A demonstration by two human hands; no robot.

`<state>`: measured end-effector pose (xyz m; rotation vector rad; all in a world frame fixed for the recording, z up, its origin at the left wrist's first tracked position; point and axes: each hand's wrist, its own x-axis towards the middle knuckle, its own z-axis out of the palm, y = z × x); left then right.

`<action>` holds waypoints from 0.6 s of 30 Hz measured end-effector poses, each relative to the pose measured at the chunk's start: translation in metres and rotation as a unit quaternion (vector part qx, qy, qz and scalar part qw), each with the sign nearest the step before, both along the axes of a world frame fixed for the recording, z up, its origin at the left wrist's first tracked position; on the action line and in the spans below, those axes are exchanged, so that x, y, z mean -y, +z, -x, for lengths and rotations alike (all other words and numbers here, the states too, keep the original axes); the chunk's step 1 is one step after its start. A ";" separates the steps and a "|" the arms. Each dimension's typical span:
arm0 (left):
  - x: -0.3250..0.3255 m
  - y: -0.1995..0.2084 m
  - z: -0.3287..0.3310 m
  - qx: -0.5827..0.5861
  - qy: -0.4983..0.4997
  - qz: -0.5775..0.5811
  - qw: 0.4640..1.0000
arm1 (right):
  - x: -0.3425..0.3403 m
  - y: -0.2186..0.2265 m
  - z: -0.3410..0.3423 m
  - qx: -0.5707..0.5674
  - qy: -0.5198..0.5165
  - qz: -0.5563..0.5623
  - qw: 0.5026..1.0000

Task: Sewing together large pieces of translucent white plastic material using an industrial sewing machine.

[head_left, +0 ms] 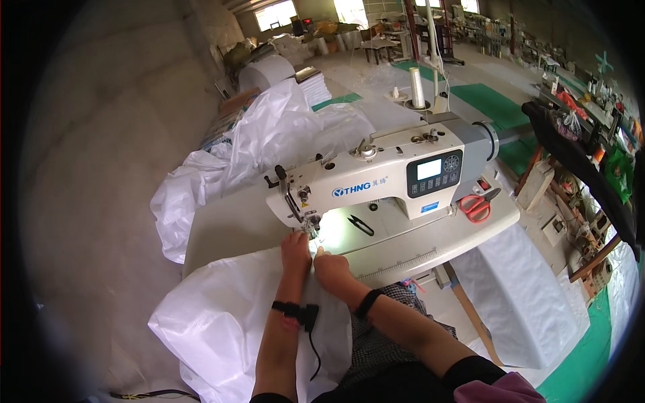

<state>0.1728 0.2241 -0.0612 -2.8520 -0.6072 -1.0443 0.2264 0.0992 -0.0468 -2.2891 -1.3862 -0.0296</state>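
Observation:
Under the lit needle area of a white sewing machine [363, 178], my two hands work close together. My left hand [295, 255] is closed on a white plastic-like sheet [215, 316], right at the presser foot [311, 228]. Just to its right, my right hand [332, 270] pinches the edge of the same sheet, thumb toward the needle. The sheet spreads over the table's near left side and hangs down past my forearms in loose folds. My fingertips are partly hidden by the hands and the machine head.
Black thread snips [361, 225] lie on the machine bed, and red-handled scissors [477, 207] rest at the table's right end. A thread cone [417, 88] stands behind the machine. More white sheeting [269, 127] is heaped beyond the table. A black strap and cable hang from my left wrist.

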 end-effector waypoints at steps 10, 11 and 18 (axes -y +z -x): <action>0.007 0.004 0.004 -0.038 -0.078 0.052 0.995 | -0.015 0.003 0.000 -0.003 -0.011 -0.007 1.000; 0.006 0.004 0.003 -0.023 -0.081 0.068 0.994 | -0.016 0.003 -0.001 0.006 -0.005 0.021 1.000; 0.001 -0.002 0.005 0.018 -0.066 0.086 0.994 | -0.020 0.002 0.001 0.006 -0.012 -0.021 1.000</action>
